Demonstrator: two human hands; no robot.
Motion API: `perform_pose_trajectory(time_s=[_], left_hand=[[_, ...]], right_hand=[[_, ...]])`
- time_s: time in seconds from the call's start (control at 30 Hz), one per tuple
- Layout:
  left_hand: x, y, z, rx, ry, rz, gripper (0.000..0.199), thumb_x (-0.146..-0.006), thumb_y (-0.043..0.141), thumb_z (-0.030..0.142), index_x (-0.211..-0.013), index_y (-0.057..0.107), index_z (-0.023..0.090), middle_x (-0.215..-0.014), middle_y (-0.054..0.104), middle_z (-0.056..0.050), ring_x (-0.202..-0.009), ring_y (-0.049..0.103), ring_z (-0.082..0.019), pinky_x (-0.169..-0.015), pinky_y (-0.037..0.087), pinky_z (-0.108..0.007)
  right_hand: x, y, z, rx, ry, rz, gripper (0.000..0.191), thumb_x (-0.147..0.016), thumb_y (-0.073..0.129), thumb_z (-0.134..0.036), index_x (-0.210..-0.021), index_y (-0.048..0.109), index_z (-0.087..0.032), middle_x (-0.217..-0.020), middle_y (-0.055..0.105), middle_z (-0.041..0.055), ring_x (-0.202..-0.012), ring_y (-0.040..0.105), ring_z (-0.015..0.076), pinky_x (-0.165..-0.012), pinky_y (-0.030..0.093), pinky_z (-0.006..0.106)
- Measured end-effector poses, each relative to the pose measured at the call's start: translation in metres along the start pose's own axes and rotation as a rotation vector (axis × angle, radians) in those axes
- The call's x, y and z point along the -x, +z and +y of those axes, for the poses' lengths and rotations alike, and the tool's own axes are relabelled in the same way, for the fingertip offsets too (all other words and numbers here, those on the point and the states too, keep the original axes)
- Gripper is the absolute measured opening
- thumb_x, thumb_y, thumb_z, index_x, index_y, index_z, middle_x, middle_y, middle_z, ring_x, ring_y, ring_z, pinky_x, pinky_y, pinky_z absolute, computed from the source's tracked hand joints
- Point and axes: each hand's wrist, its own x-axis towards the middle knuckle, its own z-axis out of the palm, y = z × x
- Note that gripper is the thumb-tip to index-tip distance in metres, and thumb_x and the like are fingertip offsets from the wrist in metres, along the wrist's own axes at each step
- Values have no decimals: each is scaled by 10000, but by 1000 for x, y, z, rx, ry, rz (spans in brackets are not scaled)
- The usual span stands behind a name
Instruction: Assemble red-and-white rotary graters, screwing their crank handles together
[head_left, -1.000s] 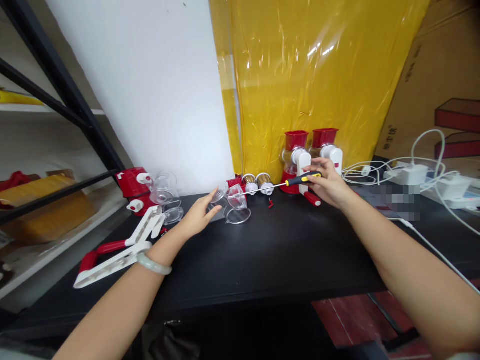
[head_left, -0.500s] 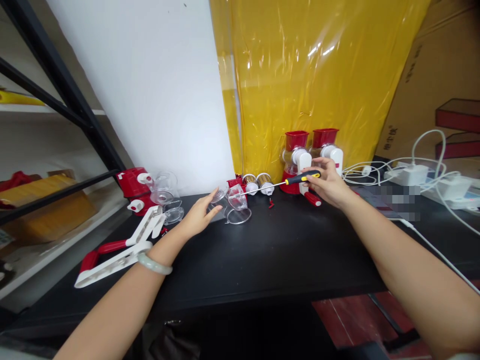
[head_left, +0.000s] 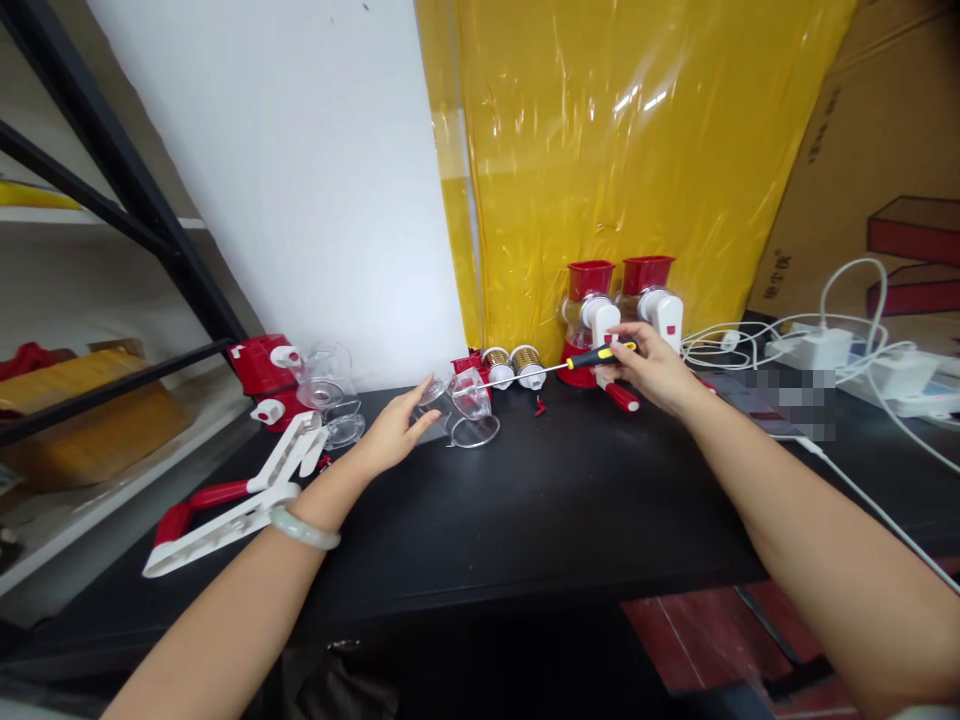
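Observation:
My right hand [head_left: 646, 368] is closed on the black and yellow handle of a screwdriver [head_left: 600, 356]. The long shaft points left, and its tip reaches a clear plastic part [head_left: 471, 395]. My left hand [head_left: 399, 430], with a pale bangle on the wrist, has its thumb and fingers apart beside the clear parts; whether it touches them I cannot tell. A clear ring-shaped rim [head_left: 475, 431] lies on the black table [head_left: 480, 530]. Two drum graters [head_left: 529, 368] and a small red piece [head_left: 540, 406] are right of the clear parts.
Two red and white rotary graters [head_left: 592, 310] stand at the back. On the left are red bases [head_left: 268, 372], more clear parts [head_left: 327, 378] and white crank handles with red grips [head_left: 217, 493]. White cables and chargers [head_left: 821, 348] lie at the right, near a cardboard box [head_left: 840, 170].
The whole view has shifted slightly. Both hands keep nearly the same pose, with the screwdriver still in my right hand.

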Motion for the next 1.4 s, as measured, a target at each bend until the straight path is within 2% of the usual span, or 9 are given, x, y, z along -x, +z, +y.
perform_pose_trajectory(time_s=[0.13,0.33,0.53,0.7,0.8,0.9,1.1,1.3,1.4], left_hand=[[0,0,0,-8,11,4,699,-935,401,540,-1502,298,144,-1441,489,-161,-1255,520,-293,-1037,410,-440],[0,-2,2,-7,-8,3,691,-937,402,528,-1503,296,145,-1442,490,-161,-1219,550,-290,-1017,431,-441],[0,0,-2,-6,17,4,691,-935,409,536,-1505,291,164,-1468,464,-141,-1275,510,-279,-1067,387,-436],[0,-1,0,7,5,1,704,-936,403,538,-1499,297,130,-1477,447,-155,-1305,486,-281,-1087,367,-426],[0,-2,1,11,3,-3,707,-935,404,538,-1502,292,129,-1479,444,-155,-1298,491,-284,-1089,364,-432],[0,-2,2,4,5,-9,711,-933,412,534,-1501,293,124,-1478,444,-159,-1300,487,-287,-1095,356,-438],[0,-2,0,-1,-4,5,713,-931,397,556,-1502,294,142,-1471,456,-154,-1298,493,-291,-1082,373,-450],[0,-1,-2,-7,13,3,701,-934,408,538,-1504,291,147,-1469,458,-155,-1285,505,-286,-1081,373,-451],[0,-1,-2,-12,16,7,697,-932,409,536,-1503,294,153,-1473,454,-153,-1297,493,-289,-1085,366,-458]], right_hand=[[1,-1,1,189,33,29,450,-830,512,-654,-903,541,-211,-446,520,-52,-258,390,98,-268,258,214],[1,4,-3,-140,-43,14,497,-646,778,-487,-984,462,-304,-833,657,-55,-642,665,149,-547,557,297],[1,-2,-1,191,22,-8,425,-825,526,-647,-894,530,-229,-485,520,-55,-311,454,106,-315,338,221],[0,4,-2,-93,-62,6,425,-694,712,-525,-956,473,-292,-866,673,-16,-779,686,188,-619,575,342],[1,2,-2,6,-37,-12,405,-710,716,-526,-928,489,-271,-717,653,-34,-594,658,157,-536,544,292],[1,-2,-1,210,34,2,431,-825,516,-656,-861,516,-226,-448,499,-63,-296,431,98,-326,358,217],[0,2,-2,-81,-75,5,506,-637,767,-474,-983,440,-304,-895,657,-33,-793,689,183,-630,590,344],[1,0,0,180,39,-15,378,-811,578,-609,-872,472,-252,-466,506,-76,-329,495,119,-335,398,225],[-1,0,1,56,35,-10,392,-790,582,-628,-881,472,-263,-600,599,-41,-470,611,154,-423,499,275]])
